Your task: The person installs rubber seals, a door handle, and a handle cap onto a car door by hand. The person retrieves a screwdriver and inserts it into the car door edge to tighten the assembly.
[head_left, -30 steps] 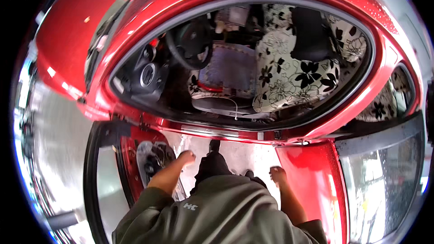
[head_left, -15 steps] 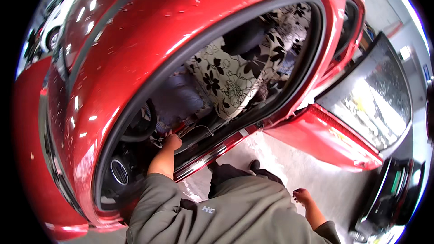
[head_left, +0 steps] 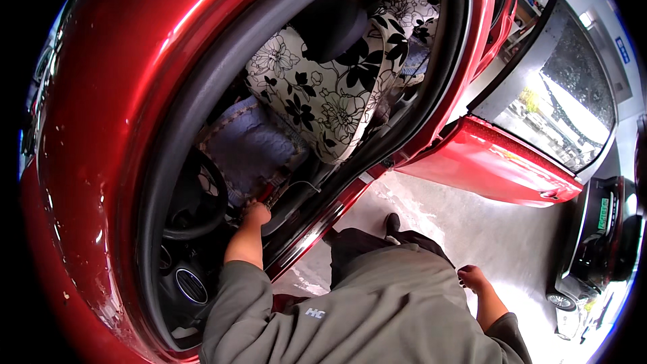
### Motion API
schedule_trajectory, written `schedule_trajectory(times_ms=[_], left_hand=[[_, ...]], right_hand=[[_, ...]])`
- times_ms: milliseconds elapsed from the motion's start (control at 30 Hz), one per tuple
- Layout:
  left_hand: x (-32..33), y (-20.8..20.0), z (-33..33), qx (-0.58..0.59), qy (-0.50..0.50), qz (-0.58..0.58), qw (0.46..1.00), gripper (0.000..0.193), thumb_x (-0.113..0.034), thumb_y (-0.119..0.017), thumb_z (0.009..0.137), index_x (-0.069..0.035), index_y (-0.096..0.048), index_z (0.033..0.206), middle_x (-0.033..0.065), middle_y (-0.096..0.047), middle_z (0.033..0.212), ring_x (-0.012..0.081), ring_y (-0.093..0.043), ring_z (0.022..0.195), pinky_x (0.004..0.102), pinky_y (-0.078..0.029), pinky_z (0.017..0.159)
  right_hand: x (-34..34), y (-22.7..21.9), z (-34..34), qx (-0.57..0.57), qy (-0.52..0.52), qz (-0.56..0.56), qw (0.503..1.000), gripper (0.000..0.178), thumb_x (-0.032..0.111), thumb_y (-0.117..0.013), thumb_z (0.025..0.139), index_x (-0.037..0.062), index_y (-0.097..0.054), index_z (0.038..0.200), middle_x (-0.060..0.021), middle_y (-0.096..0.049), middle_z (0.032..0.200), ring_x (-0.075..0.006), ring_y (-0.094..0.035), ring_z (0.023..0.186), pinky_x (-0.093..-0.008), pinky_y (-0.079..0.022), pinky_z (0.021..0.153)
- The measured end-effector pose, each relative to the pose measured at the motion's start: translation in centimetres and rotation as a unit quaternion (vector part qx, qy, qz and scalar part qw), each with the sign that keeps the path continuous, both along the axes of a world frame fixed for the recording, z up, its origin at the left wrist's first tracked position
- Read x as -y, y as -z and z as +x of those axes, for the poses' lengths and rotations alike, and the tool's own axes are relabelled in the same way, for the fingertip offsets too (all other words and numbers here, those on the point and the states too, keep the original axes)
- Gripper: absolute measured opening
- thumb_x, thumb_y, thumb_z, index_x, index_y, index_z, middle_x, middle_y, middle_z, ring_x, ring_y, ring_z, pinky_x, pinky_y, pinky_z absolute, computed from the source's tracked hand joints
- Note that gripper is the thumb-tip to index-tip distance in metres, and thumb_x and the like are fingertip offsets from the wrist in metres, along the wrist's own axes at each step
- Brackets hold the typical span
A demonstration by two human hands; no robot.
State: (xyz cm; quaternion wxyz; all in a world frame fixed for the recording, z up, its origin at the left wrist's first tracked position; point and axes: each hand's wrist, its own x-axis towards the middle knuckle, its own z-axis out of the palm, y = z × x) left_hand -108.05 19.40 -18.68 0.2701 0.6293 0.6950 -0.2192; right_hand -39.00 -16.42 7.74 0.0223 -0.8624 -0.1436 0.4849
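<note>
My left hand (head_left: 256, 213) reaches through the open doorway of a red car (head_left: 121, 128), low beside the steering wheel (head_left: 222, 195). Its fingers are closed together, and whatever is between them is hidden. Just past the fingertips lies a small red object (head_left: 267, 193), too small to name. A thin pale cord (head_left: 313, 185) curves next to it, near the base of a seat with a black-and-white floral cover (head_left: 330, 111). At my right side hangs my right hand (head_left: 475, 279), its fingers curled inward, away from the car; I cannot see into the palm.
A bluish patterned cloth (head_left: 249, 141) lies between wheel and seat. The door sill (head_left: 311, 234) runs along the opening. To the right, a red door with a window (head_left: 509, 162) stands swung out. A dark car (head_left: 596, 249) is parked beyond, on the concrete floor (head_left: 519, 236).
My view has come closer to the doorway, so the car's inside looks larger. My left hand stays by the small red object; my right hand has shifted slightly rightward and up in the picture.
</note>
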Motion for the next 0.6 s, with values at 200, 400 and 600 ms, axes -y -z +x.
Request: schedule_trajectory(times_ms=[200,400,600], left_hand=[[-1.8,5.2,-2.2,0.016,0.077,0.083,0.993,0.045,-0.037,-0.063,0.091,0.001,-0.078,0.108,0.0238,-0.071,0.125,0.0425,-0.066,0.118,0.0501,-0.052,0.104],[-2.1,1.1,-3.2,0.19,-0.058,0.106,0.974,0.035,-0.027,-0.059,0.093,0.003,-0.077,0.095,0.0244,-0.075,0.085,0.0412,-0.074,0.081,0.0482,-0.058,0.082],[4.4,-10.5,5.2,0.377,-0.139,0.146,0.904,0.031,-0.025,-0.06,0.101,0.0,-0.077,0.107,0.0175,-0.077,0.097,0.0245,-0.075,0.096,0.0371,-0.055,0.086]], right_hand=[[-1.3,-0.9,1.2,0.012,-0.016,0.017,1.0,0.024,0.021,-0.069,0.095,0.0005,-0.073,0.106,-0.0083,-0.073,0.086,-0.0184,-0.067,0.07,-0.0342,-0.055,0.061],[-3.5,0.9,3.0,-0.011,-0.076,0.006,0.997,0.022,0.019,-0.066,0.098,-0.0001,-0.072,0.108,-0.0096,-0.074,0.089,-0.0191,-0.068,0.073,-0.036,-0.057,0.063],[-7.2,8.3,3.9,-0.046,-0.163,0.133,0.977,0.025,0.021,-0.07,0.094,-0.0005,-0.073,0.106,-0.0073,-0.075,0.091,-0.0169,-0.069,0.077,-0.0338,-0.056,0.07]])
